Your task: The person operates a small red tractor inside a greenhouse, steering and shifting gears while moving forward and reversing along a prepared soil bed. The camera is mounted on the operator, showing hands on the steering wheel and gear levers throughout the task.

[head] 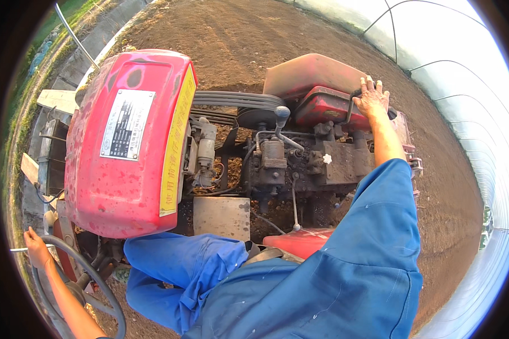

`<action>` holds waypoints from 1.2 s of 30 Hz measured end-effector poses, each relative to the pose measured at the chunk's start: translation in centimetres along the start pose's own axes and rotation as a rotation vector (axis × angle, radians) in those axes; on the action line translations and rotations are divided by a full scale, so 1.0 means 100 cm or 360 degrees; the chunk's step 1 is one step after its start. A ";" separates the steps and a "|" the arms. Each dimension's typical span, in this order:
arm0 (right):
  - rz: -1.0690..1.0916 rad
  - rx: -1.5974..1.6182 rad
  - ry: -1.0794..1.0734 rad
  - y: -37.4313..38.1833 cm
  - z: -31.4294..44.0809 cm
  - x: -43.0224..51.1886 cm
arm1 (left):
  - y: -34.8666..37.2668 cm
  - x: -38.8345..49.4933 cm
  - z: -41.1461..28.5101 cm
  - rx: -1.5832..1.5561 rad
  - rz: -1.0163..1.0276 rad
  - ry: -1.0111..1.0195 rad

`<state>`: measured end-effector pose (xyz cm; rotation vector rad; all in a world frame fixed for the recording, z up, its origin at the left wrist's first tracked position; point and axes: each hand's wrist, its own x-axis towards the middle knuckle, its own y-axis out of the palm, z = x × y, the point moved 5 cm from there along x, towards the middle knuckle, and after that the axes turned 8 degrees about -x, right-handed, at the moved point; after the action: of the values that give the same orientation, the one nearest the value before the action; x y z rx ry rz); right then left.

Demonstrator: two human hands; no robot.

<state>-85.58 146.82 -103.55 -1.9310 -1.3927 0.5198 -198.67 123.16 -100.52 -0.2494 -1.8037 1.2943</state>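
Observation:
My left hand [37,248] is at the rim of a black steering wheel [114,298], at the lower left; the far side of its grip is hidden. On the right, my right hand [371,97] lies with spread fingers at the edge of a faded red fender [314,72], beside a black curved handle [350,108]. Below the fender is a dark red metal box [328,108]. Between my hands stand the tractor's red hood [123,190], a stack of drive belts [237,99], a round-knobbed lever [282,112] and a greasy gearbox housing [343,163].
A thin lever with a pale knob [296,226] rises near a red panel [297,242] by my waist. A flat metal plate [221,218] lies beside my leg. Tilled soil [237,34] surrounds the tractor. Plastic greenhouse sheeting [449,46] curves along the right, and a concrete edge [110,36] runs at upper left.

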 end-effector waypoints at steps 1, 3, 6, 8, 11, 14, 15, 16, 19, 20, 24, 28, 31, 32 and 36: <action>0.0016 0.0008 -0.0002 0.001 0.002 0.001 | -0.002 0.000 0.000 0.0006 -0.0039 0.0060; 0.0034 0.0002 0.0002 0.003 0.004 0.003 | -0.002 0.000 0.003 0.0056 -0.0013 0.0035; 0.0027 0.0026 0.0020 0.004 0.005 0.006 | -0.002 0.001 0.005 0.0055 -0.0010 0.0008; 0.0024 0.0080 0.0069 -0.004 0.009 0.002 | -0.001 0.001 0.006 0.0088 -0.0042 -0.0015; -0.0097 -0.0008 0.0159 -0.040 0.041 -0.011 | 0.003 0.001 0.005 0.0053 -0.0041 -0.0035; -0.0864 0.0817 -0.0359 -0.107 0.127 -0.055 | 0.005 0.000 0.001 -0.0059 -0.0081 0.0045; -0.0759 0.1674 -0.0734 -0.123 0.155 -0.066 | 0.004 -0.001 -0.001 -0.0083 -0.0106 0.0060; -0.0616 0.2041 -0.1014 -0.136 0.186 -0.076 | 0.004 -0.002 -0.001 -0.0095 -0.0093 0.0041; -0.0240 0.1416 -0.1098 -0.138 0.232 -0.081 | 0.001 -0.004 -0.006 -0.0090 -0.0088 0.0039; -0.0213 0.1405 -0.0935 -0.132 0.228 -0.075 | 0.000 -0.005 -0.007 -0.0068 -0.0088 0.0017; 0.0120 0.2183 -0.0772 -0.099 0.212 -0.053 | -0.001 -0.008 -0.008 -0.0155 -0.0092 -0.0039; 0.0095 0.2815 -0.0594 -0.081 0.221 -0.064 | 0.001 -0.009 -0.011 -0.0173 -0.0077 0.0026; 0.0328 0.2789 -0.0400 -0.069 0.226 -0.089 | 0.001 -0.007 -0.013 -0.0109 -0.0042 -0.0023; 0.0197 0.2570 -0.0337 -0.074 0.225 -0.089 | 0.001 -0.010 -0.012 -0.0099 -0.0041 -0.0068; -0.0092 0.2534 -0.0488 -0.097 0.215 -0.082 | -0.005 -0.010 -0.018 -0.0120 -0.0037 -0.0065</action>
<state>-109.15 147.32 -111.73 -0.5022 -0.6540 1.3654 -196.57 123.55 -100.55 -0.2442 -1.8867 1.2246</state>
